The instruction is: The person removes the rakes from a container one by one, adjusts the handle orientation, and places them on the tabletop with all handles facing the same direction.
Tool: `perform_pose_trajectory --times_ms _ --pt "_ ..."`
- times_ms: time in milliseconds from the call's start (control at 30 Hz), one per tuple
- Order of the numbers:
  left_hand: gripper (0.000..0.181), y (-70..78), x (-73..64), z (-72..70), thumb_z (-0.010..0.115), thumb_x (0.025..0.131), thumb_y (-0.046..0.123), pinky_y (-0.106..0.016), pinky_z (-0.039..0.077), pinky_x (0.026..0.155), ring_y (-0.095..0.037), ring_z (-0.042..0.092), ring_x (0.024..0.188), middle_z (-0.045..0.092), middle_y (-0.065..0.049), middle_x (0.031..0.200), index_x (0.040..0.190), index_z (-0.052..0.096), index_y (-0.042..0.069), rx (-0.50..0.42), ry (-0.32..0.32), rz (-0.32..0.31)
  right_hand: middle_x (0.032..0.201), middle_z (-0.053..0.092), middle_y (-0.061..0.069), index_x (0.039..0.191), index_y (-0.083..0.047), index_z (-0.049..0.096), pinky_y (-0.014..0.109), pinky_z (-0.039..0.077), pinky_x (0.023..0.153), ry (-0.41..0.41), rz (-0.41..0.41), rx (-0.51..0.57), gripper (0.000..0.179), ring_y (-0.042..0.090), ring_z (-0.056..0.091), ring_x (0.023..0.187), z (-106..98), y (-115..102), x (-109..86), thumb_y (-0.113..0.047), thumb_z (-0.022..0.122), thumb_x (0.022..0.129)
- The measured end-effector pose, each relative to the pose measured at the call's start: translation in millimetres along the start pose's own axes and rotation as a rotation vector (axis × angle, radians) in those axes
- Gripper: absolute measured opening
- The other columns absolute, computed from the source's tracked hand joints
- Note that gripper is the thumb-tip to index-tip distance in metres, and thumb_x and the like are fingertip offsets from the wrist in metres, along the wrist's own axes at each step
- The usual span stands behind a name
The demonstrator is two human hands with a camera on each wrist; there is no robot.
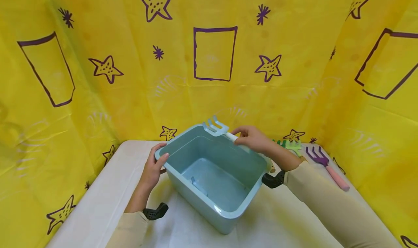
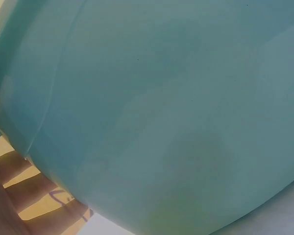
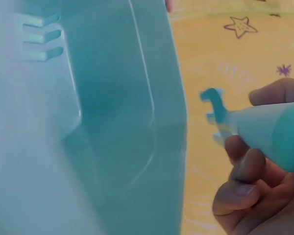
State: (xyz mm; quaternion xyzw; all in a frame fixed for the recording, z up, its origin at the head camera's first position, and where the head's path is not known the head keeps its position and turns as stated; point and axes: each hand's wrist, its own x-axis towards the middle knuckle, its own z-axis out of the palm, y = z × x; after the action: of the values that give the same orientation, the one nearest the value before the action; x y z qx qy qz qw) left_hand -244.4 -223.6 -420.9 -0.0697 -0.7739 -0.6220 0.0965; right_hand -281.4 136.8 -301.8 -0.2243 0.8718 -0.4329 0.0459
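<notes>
A light blue plastic bin stands tilted askew on the table, its open top facing up. My left hand grips its rim at the left corner, thumb over the edge; in the left wrist view, fingers press along the bin wall. With my right hand I hold a small light blue hand rake by its pale handle. Its prongs point left and overlap the bin's far rim in the head view. A small bluish shape shows on the bin's floor.
A purple hand rake with a pink handle lies at the right of the white table. Behind my right forearm is a green rake, partly hidden. Yellow printed sheeting encloses the table's back and sides.
</notes>
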Motion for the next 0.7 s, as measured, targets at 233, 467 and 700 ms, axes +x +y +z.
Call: perform_pose_trajectory --times_ms 233,467,700 --pt "0.048 1.6 -0.7 -0.5 0.051 0.101 0.032 -0.066 0.042 0.091 -0.043 0.043 0.126 0.038 -0.012 0.147 0.146 0.033 0.026 0.001 -0.002 0.001 0.074 0.054 0.009 0.117 -0.002 0.063 0.032 0.043 0.056 0.125 0.022 0.026 0.029 0.024 0.046 0.064 -13.8 15.9 -18.5 -0.011 0.065 0.09" --pt "0.048 1.8 -0.6 -1.4 0.051 0.101 0.032 -0.066 0.043 0.09 -0.044 0.044 0.125 0.038 -0.014 0.146 0.145 0.033 0.024 -0.001 0.001 0.017 0.082 0.056 0.012 0.124 -0.001 0.06 0.033 0.048 0.066 0.241 0.117 0.032 0.035 0.027 0.051 0.076 -17.9 28.9 -40.5 -0.014 0.065 0.091" --pt "0.048 -0.2 -0.1 -1.3 0.051 0.101 0.033 -0.065 0.043 0.09 -0.043 0.045 0.125 0.039 -0.013 0.146 0.145 0.033 0.024 -0.003 -0.001 0.018 0.08 0.054 0.012 0.125 0.001 0.057 0.029 0.051 0.062 0.318 0.165 0.051 0.037 0.026 0.05 0.073 -14.6 40.5 -63.2 -0.013 0.064 0.092"
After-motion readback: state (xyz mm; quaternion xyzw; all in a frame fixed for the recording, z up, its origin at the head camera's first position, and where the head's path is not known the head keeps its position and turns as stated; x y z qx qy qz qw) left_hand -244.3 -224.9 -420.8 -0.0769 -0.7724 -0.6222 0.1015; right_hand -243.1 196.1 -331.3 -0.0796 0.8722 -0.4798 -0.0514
